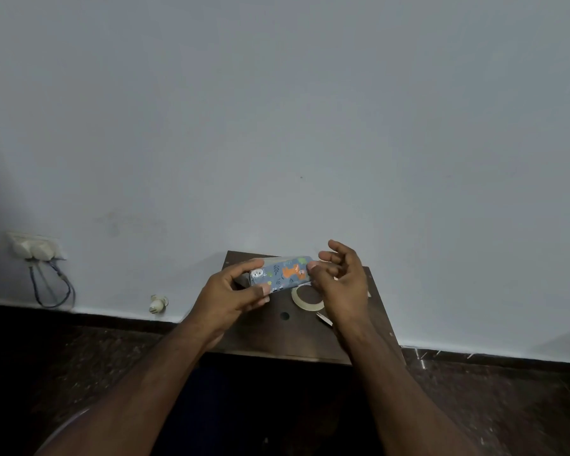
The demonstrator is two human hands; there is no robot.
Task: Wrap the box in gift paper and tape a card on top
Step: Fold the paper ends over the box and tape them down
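A small box wrapped in blue-grey gift paper with orange and green prints is held just above a small dark wooden table. My left hand grips its left end, thumb below and fingers over the top. My right hand pinches the right end with thumb and a finger, its other fingers spread loosely. A roll of pale tape lies flat on the table under the box's right end. No card can be made out.
A thin pale object pokes out beside my right wrist on the table. A pale wall stands right behind the table, with a socket and cable low at the left and a small white fitting. Dark floor surrounds the table.
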